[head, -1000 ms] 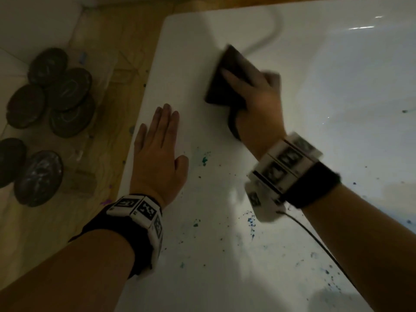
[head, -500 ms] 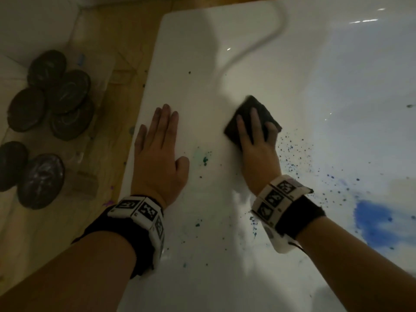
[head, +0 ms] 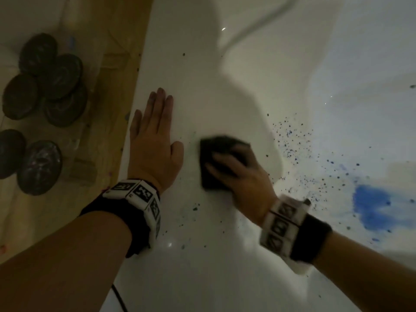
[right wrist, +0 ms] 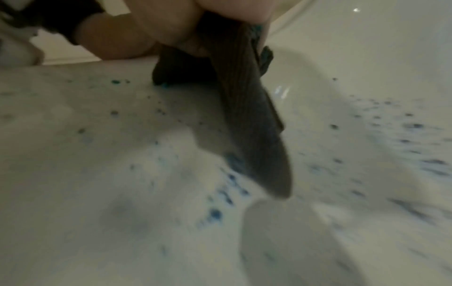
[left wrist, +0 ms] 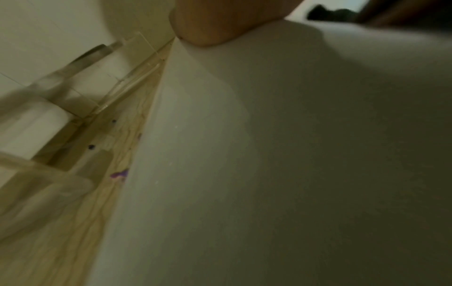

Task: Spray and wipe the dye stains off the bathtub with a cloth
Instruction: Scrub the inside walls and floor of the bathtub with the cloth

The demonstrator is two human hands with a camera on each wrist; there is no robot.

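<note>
The white bathtub (head: 202, 75) fills the head view, and its rim runs through the left wrist view (left wrist: 269, 154). My left hand (head: 155, 140) lies flat on the rim with straight fingers; its heel (left wrist: 220, 23) presses the surface. Beside it, my right hand (head: 238, 174) lies blurred on a dark cloth (head: 213, 147), fingers spread flat over it and pressing it down. A flap of the cloth (right wrist: 244, 108) trails under the palm. A blue dye smear (head: 371, 206) and blue specks (head: 290, 140) mark the tub wall to the right. Teal specks (head: 194, 208) dot the rim.
Several dark round discs (head: 45, 86) lie on the floor to the left. A wooden strip (head: 126, 75) runs along the tub's left edge. A thin black cable (head: 119, 298) hangs near my left forearm. Blue drops (right wrist: 215, 212) lie under my right wrist.
My right hand has dragged the cloth from the far part of the rim toward me and leftward, over the teal spot. The left hand has stayed flat in place.
</note>
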